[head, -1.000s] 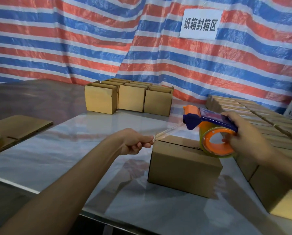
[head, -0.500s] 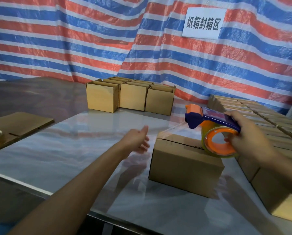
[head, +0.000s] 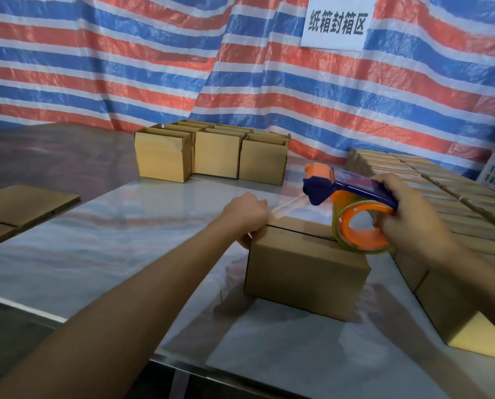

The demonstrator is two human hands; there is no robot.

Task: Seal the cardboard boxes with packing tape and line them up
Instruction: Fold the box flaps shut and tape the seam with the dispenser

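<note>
The right hand [head: 413, 217] clasped the dispenser [head: 352, 197] over the box [head: 306, 269]. The left hand [head: 246, 216] pinched the tape [head: 288, 207] end at the box's left edge, probably to anchor it before the seam was covered. The box stood closed, near right on the table [head: 125, 226]. The contents of the far open boxes [head: 211, 156] were hidden.

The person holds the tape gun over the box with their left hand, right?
No. The head view shows the right hand holding the tape gun over the box. The left hand holds the tape end at the box's edge.
</note>
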